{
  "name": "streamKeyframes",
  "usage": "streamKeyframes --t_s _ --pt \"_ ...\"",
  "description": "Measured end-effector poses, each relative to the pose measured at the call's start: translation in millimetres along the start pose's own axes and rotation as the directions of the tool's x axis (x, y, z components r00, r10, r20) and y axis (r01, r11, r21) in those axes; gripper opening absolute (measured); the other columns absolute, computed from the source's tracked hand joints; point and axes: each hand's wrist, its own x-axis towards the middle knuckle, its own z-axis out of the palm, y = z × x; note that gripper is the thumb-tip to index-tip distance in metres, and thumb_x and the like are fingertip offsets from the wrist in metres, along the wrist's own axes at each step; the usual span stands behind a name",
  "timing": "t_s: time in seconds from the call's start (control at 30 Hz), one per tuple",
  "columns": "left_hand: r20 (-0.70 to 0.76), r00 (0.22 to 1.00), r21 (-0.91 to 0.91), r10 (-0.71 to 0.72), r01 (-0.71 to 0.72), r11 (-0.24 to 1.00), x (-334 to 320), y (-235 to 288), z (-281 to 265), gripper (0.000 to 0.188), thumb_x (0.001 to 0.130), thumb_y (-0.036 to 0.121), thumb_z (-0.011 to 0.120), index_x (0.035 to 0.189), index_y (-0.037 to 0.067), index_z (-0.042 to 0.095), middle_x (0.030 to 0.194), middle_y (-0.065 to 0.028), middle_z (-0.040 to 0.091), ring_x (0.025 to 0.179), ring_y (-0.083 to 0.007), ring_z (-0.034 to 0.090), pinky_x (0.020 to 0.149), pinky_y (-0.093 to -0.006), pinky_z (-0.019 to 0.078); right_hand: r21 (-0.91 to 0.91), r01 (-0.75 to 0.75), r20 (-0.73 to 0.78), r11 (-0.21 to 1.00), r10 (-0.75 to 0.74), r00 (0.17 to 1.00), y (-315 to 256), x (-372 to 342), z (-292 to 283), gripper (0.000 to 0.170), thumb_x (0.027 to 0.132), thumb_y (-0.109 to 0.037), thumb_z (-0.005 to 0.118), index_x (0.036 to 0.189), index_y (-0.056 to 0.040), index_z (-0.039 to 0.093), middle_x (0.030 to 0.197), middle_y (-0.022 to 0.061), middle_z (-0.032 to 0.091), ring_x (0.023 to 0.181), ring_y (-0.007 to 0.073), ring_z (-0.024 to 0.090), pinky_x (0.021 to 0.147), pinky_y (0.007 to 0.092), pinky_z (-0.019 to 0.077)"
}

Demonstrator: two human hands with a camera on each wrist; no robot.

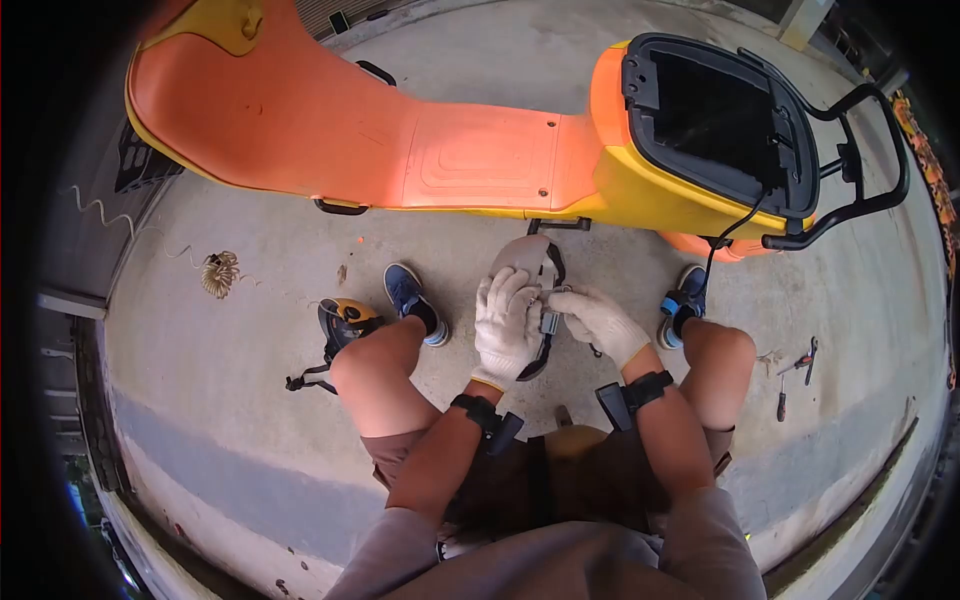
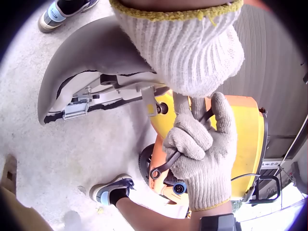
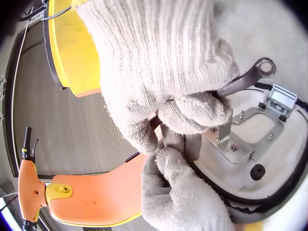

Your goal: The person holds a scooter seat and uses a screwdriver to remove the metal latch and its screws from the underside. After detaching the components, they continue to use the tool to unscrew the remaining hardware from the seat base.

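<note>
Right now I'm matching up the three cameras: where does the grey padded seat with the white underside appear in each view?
Head: seat, just right of centre, partly behind the white-gloved left hand.
Left wrist: upper left.
Right wrist: lower right, underside facing the camera.
Shared landmark: the orange and yellow scooter body, top in head, right of centre in left wrist, left side in right wrist.
</note>
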Motion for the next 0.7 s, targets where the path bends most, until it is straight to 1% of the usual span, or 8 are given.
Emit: streamKeyframes --t_s 0.1,0.17,0.3,0.37,0.4,0.5,0.63,0.7 --pt "-0.060 0.997 -0.034 -0.057 0.055 0.998 -3 -8 5 0.015 0.089 0.008 0.062 0.103 0.004 0.058 0.119 -0.0149 0.059 0.116 -0.0372 0.056 0.102 -0.0477 0.0437 0.065 0.046 -0.124 0.997 -0.037 0.992 8 12 -24 0.020 0.085 -0.025 0.067 0.093 -0.0063 0.064 0.062 -0.0031 0.050 0.045 0.0068 0.040 0.039 0.0254 0.0266" --pt "-0.052 0.995 -0.015 -0.081 0.080 0.997 -5 -12 3 0.015 0.091 0.008 0.060 0.104 0.003 0.057 0.120 -0.0158 0.060 0.116 -0.0369 0.057 0.101 -0.0448 0.0444 0.009 0.065 -0.340 0.998 -0.058 0.939 14 20 -32 0.019 0.085 -0.024 0.066 0.090 -0.0059 0.064 0.064 -0.0017 0.050 0.049 0.0077 0.044 0.041 0.0266 0.0311" --pt "-0.063 0.992 -0.009 -0.108 0.108 0.994 -8 -20 2 0.013 0.094 0.009 0.057 0.105 0.002 0.057 0.121 -0.0169 0.060 0.113 -0.0348 0.059 0.098 -0.0406 0.0471 0.125 0.035 -0.444 0.992 0.024 0.896 18 10 -18 0.029 0.092 -0.032 0.061 0.103 -0.0058 0.067 0.073 0.0021 0.063 0.053 0.0109 0.052 0.044 0.0289 0.0415" --pt "-0.101 0.977 -0.105 -0.187 0.177 0.979 -14 -25 5 0.014 0.097 0.010 0.054 0.106 0.001 0.056 0.122 -0.0179 0.061 0.109 -0.0312 0.062 0.095 -0.0369 0.0497 0.126 0.012 -0.407 0.992 0.041 0.912 32 19 -23 0.034 0.095 -0.035 0.058 0.110 -0.0064 0.067 0.079 0.0037 0.068 0.056 0.0126 0.056 0.045 0.0289 0.0448" --pt "-0.096 0.955 -0.195 -0.280 0.258 0.946 -15 -25 7 0.014 0.094 0.009 0.055 0.106 0.001 0.057 0.121 -0.0167 0.060 0.112 -0.0344 0.059 0.098 -0.0411 0.0461 0.055 -0.015 -0.359 0.998 0.034 0.933 36 19 -25 0.034 0.095 -0.035 0.059 0.110 -0.0052 0.065 0.082 0.0047 0.067 0.055 0.0117 0.055 0.045 0.0288 0.0432" --pt "-0.101 0.893 -0.228 -0.439 0.408 0.884 -17 -22 4 0.015 0.095 0.009 0.054 0.106 0.000 0.057 0.121 -0.0176 0.060 0.109 -0.0345 0.060 0.097 -0.0391 0.0473 -0.062 -0.036 -0.282 0.997 0.017 0.959 53 26 -27 0.036 0.095 -0.035 0.059 0.110 -0.0032 0.065 0.083 0.0057 0.067 0.054 0.0114 0.053 0.044 0.0289 0.0419" --pt "-0.146 0.861 -0.259 -0.488 0.443 0.859 -17 -18 8 0.015 0.095 0.009 0.054 0.107 0.000 0.057 0.120 -0.0186 0.060 0.107 -0.0349 0.061 0.095 -0.0387 0.0481 -0.160 -0.001 -0.239 0.987 -0.037 0.970 62 19 -28 0.038 0.093 -0.034 0.060 0.109 -0.0010 0.066 0.076 0.0055 0.067 0.051 0.0128 0.053 0.046 0.0296 0.0426" --pt "-0.056 0.863 -0.182 -0.502 0.486 0.855 -19 -20 4 0.015 0.095 0.009 0.053 0.106 0.000 0.057 0.120 -0.0190 0.060 0.105 -0.0352 0.061 0.094 -0.0397 0.0484 -0.198 -0.014 -0.260 0.980 -0.038 0.965 57 19 -24 0.039 0.091 -0.035 0.061 0.108 0.0002 0.066 0.075 0.0052 0.065 0.052 0.0132 0.054 0.046 0.0300 0.0430"
